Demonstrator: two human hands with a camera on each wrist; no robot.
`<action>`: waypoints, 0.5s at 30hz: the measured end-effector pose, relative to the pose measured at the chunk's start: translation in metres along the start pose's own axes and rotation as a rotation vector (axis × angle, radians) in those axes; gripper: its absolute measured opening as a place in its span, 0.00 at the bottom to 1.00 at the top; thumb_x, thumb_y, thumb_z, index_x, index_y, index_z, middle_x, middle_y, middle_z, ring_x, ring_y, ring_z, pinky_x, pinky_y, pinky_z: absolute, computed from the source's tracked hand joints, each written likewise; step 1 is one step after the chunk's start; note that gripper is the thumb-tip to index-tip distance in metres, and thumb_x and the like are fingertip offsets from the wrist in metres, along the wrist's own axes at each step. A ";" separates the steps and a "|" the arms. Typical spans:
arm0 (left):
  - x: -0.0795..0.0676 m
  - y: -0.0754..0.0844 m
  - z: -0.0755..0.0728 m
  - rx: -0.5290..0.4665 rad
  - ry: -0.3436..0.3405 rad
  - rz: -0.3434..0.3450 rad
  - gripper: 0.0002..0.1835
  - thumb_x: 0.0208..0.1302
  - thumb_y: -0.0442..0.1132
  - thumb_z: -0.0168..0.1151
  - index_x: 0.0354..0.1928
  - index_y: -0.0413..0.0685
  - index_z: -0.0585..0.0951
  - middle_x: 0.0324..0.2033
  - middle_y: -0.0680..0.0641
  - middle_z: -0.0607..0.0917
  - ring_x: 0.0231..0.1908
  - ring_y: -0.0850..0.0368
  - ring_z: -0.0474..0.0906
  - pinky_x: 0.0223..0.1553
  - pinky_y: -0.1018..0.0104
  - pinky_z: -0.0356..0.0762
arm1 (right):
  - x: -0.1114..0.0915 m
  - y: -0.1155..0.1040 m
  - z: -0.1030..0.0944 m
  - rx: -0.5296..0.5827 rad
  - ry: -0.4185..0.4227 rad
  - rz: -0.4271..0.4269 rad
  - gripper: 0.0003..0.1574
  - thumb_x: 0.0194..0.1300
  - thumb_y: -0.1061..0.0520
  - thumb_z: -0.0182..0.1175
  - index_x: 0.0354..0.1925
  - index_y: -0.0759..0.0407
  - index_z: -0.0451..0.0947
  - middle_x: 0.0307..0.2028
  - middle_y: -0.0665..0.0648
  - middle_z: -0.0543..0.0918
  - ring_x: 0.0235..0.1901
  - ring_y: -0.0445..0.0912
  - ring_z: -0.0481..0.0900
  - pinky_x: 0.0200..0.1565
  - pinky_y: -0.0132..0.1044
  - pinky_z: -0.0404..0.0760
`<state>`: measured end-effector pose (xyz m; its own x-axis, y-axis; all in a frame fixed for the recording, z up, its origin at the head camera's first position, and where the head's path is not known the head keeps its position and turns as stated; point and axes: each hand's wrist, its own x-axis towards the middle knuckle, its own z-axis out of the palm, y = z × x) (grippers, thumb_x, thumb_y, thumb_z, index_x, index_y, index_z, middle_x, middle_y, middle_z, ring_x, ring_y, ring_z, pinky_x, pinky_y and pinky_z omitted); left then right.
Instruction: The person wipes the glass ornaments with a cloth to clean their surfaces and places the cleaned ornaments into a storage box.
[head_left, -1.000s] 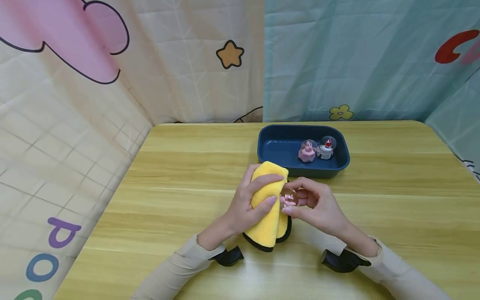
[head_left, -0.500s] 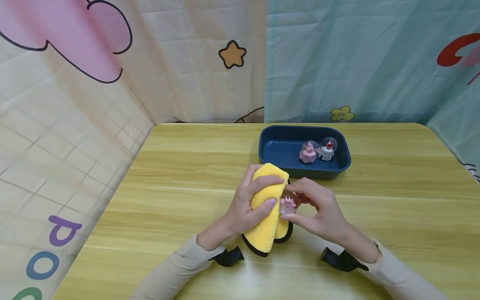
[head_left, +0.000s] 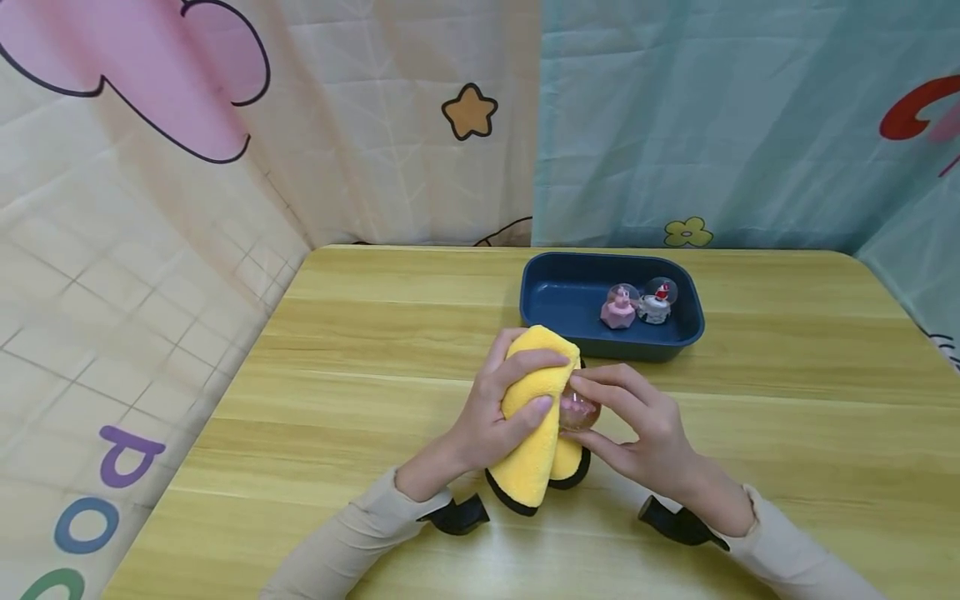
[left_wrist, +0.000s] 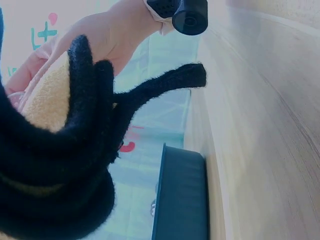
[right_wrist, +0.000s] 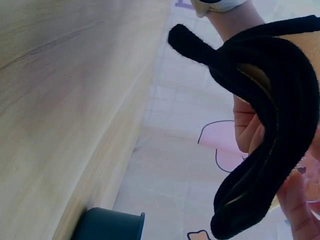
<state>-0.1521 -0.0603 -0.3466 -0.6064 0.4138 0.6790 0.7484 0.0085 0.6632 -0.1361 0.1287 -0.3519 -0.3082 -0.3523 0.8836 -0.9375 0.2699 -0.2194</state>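
My left hand grips a folded yellow cloth with black edging, its fingers over the front and the cloth bunched in the palm. Against the cloth's right side sits a small snow globe, a clear ball with something pink inside. Fingertips and thumb of my right hand pinch the globe from above and below. Part of the globe is hidden by the cloth. In the left wrist view the cloth's black edge fills the left side; the right wrist view shows the edge layers curving beside the fingers.
A dark blue rectangular tray stands behind the hands on the wooden table. Inside it, at the right, are a snow globe with a pink base and one with a white base. Patterned curtains hang behind the table.
The snow globe has turned in the right fingers, so the pink figure shows less clearly. The right hand's fingers have shifted around it, while the left hand keeps its hold on the cloth.
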 end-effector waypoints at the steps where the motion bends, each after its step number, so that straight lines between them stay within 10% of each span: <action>1: 0.000 0.000 0.000 -0.008 0.002 -0.005 0.18 0.63 0.48 0.49 0.50 0.46 0.73 0.50 0.38 0.69 0.51 0.49 0.68 0.42 0.65 0.75 | 0.000 0.001 0.001 -0.008 0.012 -0.027 0.25 0.61 0.49 0.61 0.40 0.73 0.78 0.37 0.67 0.79 0.43 0.44 0.78 0.54 0.21 0.74; 15: 0.000 0.001 0.003 -0.081 0.016 -0.125 0.19 0.65 0.50 0.48 0.51 0.46 0.73 0.49 0.38 0.69 0.45 0.51 0.69 0.35 0.68 0.74 | 0.009 0.004 0.003 -0.130 0.065 -0.254 0.10 0.65 0.58 0.56 0.34 0.64 0.80 0.33 0.66 0.78 0.33 0.51 0.77 0.51 0.27 0.78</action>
<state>-0.1499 -0.0578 -0.3469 -0.6982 0.3997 0.5939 0.6430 -0.0144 0.7657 -0.1434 0.1238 -0.3464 -0.0512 -0.3665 0.9290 -0.9535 0.2945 0.0636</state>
